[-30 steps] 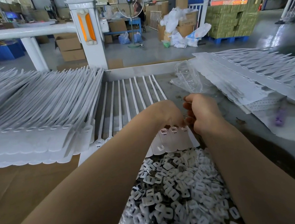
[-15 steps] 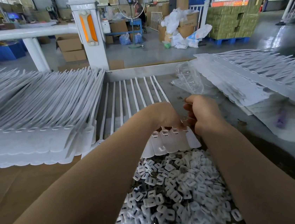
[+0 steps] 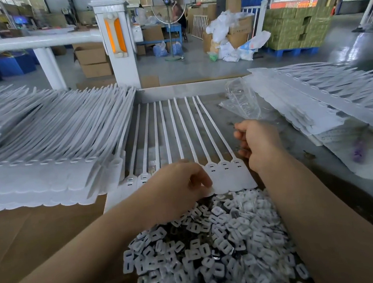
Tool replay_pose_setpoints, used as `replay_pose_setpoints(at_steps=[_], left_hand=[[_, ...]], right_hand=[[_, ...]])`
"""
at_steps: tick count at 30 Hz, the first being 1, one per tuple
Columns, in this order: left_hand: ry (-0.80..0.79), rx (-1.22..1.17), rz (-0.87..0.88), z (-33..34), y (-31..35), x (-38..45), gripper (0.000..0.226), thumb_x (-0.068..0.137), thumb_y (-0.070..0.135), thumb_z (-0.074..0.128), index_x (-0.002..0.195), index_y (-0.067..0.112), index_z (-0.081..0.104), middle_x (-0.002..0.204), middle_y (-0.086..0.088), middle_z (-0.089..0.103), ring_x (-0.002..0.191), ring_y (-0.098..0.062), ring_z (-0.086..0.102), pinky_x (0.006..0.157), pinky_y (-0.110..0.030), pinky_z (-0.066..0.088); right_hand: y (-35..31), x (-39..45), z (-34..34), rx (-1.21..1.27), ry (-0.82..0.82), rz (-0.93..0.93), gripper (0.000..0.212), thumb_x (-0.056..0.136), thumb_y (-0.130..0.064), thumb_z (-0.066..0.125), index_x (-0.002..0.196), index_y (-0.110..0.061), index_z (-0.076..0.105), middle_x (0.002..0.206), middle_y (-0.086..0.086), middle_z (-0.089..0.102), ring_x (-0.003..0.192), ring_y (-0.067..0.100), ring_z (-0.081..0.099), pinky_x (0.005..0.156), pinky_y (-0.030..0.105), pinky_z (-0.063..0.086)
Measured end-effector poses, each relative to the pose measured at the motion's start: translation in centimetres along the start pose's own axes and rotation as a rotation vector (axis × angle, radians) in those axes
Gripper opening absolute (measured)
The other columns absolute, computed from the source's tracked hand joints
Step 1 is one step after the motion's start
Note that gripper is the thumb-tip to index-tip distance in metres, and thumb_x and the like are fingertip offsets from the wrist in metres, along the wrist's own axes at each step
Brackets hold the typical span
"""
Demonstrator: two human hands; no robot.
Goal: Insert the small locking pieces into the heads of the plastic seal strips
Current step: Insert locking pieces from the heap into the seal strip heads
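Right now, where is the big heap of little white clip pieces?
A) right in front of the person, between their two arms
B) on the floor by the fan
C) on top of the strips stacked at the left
A: the heap of locking pieces lies between the forearms, just nearer than the row of seal strips.

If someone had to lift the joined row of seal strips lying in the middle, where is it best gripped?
Probably by the flat tag edge nearest the person, pinched from the near side: the tags are wide, joined and lie flat, while the thin tails run away and would flex.
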State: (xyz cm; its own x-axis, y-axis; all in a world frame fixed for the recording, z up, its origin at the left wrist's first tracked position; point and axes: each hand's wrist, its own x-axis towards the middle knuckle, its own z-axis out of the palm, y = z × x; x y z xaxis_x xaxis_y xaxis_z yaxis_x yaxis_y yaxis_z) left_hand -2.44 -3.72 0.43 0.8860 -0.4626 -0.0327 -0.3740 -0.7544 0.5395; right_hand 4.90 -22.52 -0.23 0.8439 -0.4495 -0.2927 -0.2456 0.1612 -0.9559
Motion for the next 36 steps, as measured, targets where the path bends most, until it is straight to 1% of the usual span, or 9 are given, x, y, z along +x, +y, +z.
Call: replay_pose_setpoints(at_steps=[6,12,14,17,22,26,29,32,36], left_hand=[[-0.205,-0.135,0.064,-0.3,1.2,-1.6,0.013,0.091,0.029,0.065,0.091,0.039,0.071,0.087,0.022,0.065,0.080,0.008,0.060,0.070,-0.008,0.047],[0.169,-0.034,-0.036,-3.2,-1.5,-0.8,0.020,0.093,0.026,0.062,0.084,0.044,0.060,0.084,0.023,0.065,0.079,0.010,0.061,0.071,-0.011,0.051],[0.182,-0.045,-0.094,-3.3,-2.6,-0.5,0.017,0.093,0.026,0.064,0.084,0.041,0.063,0.083,0.022,0.066,0.075,0.008,0.061,0.067,-0.010,0.045],[0.023,-0.071,-0.094,-2.7,-3.3,-0.3,0.014,0.090,0.027,0.067,0.086,0.040,0.067,0.080,0.020,0.069,0.067,0.005,0.063,0.060,-0.014,0.051],[-0.212,-0.101,-0.016,-3.1,-3.0,-0.4,0.014,0.090,0.025,0.067,0.087,0.037,0.074,0.085,0.027,0.070,0.080,0.010,0.064,0.066,-0.005,0.044],[-0.431,-0.278,0.012,-4.6,-3.1,-1.2,0.020,0.094,0.012,0.062,0.094,0.029,0.073,0.088,0.007,0.075,0.079,-0.005,0.070,0.071,-0.019,0.054],[-0.244,-0.365,0.013,-5.4,-3.8,-1.1,0.022,0.091,0.007,0.064,0.093,0.027,0.073,0.086,0.004,0.074,0.076,-0.006,0.069,0.066,-0.018,0.052],[0.040,-0.127,0.008,-5.3,-4.5,-0.7,0.025,0.088,0.017,0.069,0.090,0.042,0.068,0.087,0.022,0.068,0.079,0.004,0.063,0.065,-0.011,0.046],[-0.024,0.095,-0.021,-4.2,-4.6,-0.7,0.018,0.088,0.030,0.066,0.091,0.047,0.065,0.086,0.027,0.061,0.079,0.005,0.058,0.069,-0.015,0.040]], right_hand=[[-0.1,0.1,0.1,-0.010,0.015,0.022,0.009,0.090,-0.016,0.061,0.098,-0.014,0.066,0.067,-0.004,0.059,0.061,0.012,0.043,0.049,0.026,0.039],[-0.1,-0.2,0.1,-0.010,0.003,-0.010,0.008,0.091,-0.016,0.059,0.098,-0.015,0.064,0.072,-0.003,0.060,0.058,0.011,0.043,0.049,0.025,0.040],[-0.1,-0.3,0.0,-0.020,0.002,-0.028,0.008,0.092,-0.016,0.059,0.099,-0.014,0.064,0.072,-0.003,0.059,0.059,0.010,0.042,0.048,0.025,0.039],[0.0,-0.5,0.1,-0.043,-0.002,-0.050,0.009,0.092,-0.015,0.059,0.099,-0.014,0.064,0.072,-0.003,0.059,0.060,0.010,0.043,0.050,0.025,0.039],[0.0,-0.5,0.1,-0.063,-0.005,-0.067,0.007,0.093,-0.016,0.059,0.097,-0.013,0.064,0.073,-0.003,0.060,0.061,0.010,0.044,0.052,0.025,0.040],[0.1,-0.3,0.2,-0.070,-0.013,-0.080,0.003,0.093,-0.016,0.059,0.092,-0.015,0.062,0.072,-0.003,0.059,0.060,0.011,0.043,0.051,0.026,0.039],[0.1,-0.3,0.3,-0.071,-0.017,-0.087,0.005,0.093,-0.017,0.059,0.088,-0.017,0.060,0.073,-0.002,0.059,0.059,0.011,0.042,0.051,0.027,0.038],[0.1,-0.3,0.3,-0.069,-0.014,-0.089,0.005,0.093,-0.016,0.059,0.088,-0.016,0.061,0.074,-0.002,0.060,0.060,0.011,0.043,0.051,0.027,0.038],[0.2,-0.3,0.3,-0.079,-0.013,-0.100,0.007,0.093,-0.016,0.059,0.087,-0.015,0.060,0.073,-0.002,0.059,0.059,0.011,0.042,0.050,0.026,0.038]])
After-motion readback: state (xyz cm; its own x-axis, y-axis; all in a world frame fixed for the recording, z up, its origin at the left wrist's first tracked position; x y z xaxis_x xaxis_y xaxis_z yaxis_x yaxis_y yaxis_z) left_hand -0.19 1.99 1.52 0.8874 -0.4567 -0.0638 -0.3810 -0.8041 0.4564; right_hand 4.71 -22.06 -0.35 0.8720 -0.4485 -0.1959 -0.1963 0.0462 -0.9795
